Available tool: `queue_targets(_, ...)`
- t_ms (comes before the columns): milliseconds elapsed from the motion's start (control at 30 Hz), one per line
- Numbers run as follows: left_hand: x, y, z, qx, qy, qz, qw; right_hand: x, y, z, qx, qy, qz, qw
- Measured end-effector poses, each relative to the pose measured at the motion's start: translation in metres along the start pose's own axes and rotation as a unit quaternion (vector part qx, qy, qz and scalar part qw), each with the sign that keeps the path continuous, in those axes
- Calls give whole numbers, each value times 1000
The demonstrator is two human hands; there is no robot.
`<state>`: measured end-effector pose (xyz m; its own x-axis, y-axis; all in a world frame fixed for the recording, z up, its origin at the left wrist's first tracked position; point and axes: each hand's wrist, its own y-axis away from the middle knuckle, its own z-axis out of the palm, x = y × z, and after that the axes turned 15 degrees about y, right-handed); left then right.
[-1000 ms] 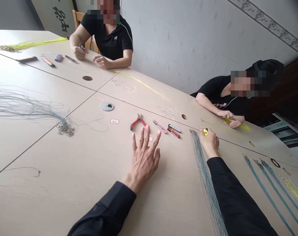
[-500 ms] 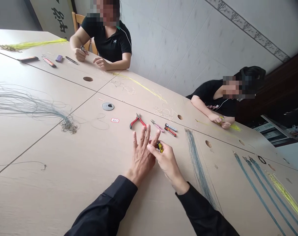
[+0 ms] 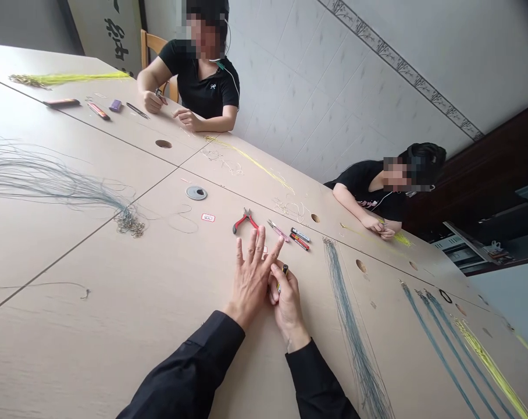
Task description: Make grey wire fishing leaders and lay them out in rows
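Observation:
My left hand [image 3: 250,282] is held palm down over the table with its fingers spread; nothing shows in its grasp. Close against its thumb side, my right hand [image 3: 286,297] is closed around a small black-and-yellow object [image 3: 283,278], whose kind I cannot make out. Just beyond my left fingertips lie red-handled pliers [image 3: 245,220], jaws pointing away. Pink-handled snips [image 3: 278,230] rest to their right, beside two small printed cylinders [image 3: 299,238], one dark and one red. My left thumb is hidden.
A bundle of blue-grey cords [image 3: 349,314] lies to my right, with more cords [image 3: 438,343] beyond. Another loose bundle [image 3: 127,220] spreads leftward. A round grey cable cover [image 3: 196,192] sits ahead. Two people [image 3: 207,87] in black work across the table.
My right hand has drawn in lower and closer to my left hand, and the black-and-yellow object has turned more upright. My left hand stays spread. The view has shifted slightly.

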<state>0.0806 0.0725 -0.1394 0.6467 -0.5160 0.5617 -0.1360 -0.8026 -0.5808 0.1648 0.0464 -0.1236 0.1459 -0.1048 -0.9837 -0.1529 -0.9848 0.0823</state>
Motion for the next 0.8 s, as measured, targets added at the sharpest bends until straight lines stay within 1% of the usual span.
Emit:
queue_targets(133,0,-1,-2,-18,21,20,999,5,2,-9,-32,-48,-15,998)
queue_targets(267,0,-1,-2,-51,43,37,997,6,0,-17,-53,-91,-5,994)
queue_targets(467,1,-2,-1,-82,41,53,994,10,-3,-19,-48,-115,7,992)
queue_targets(633,2,-2,-3,-89,43,53,994,8,-2,-18,-49,-116,11,992)
queue_targets(800,1,-2,-4,-75,50,49,995,7,-1,-18,-64,-114,-4,991)
